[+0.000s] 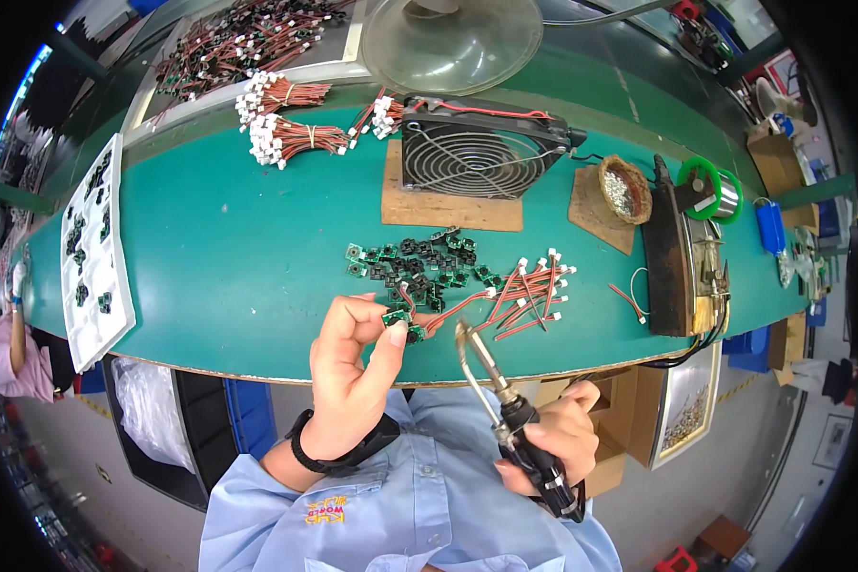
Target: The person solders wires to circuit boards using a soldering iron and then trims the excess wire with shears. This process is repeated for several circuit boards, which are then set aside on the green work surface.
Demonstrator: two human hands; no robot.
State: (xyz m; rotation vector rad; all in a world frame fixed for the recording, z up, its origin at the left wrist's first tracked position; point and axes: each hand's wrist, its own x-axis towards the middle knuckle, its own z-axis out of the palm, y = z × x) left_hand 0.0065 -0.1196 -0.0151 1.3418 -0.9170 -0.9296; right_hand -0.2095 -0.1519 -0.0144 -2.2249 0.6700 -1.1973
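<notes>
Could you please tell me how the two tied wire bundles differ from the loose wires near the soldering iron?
The tied bundles are banded, connectors clustered together; the loose wires splay and cross. The tied bundles lie farther back, the loose wires nearer the front. Both have white connectors and reddish wires.

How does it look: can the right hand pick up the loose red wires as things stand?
Probably not: the right hand is occupied gripping the soldering iron, though the way to the red wires looks open.
</notes>
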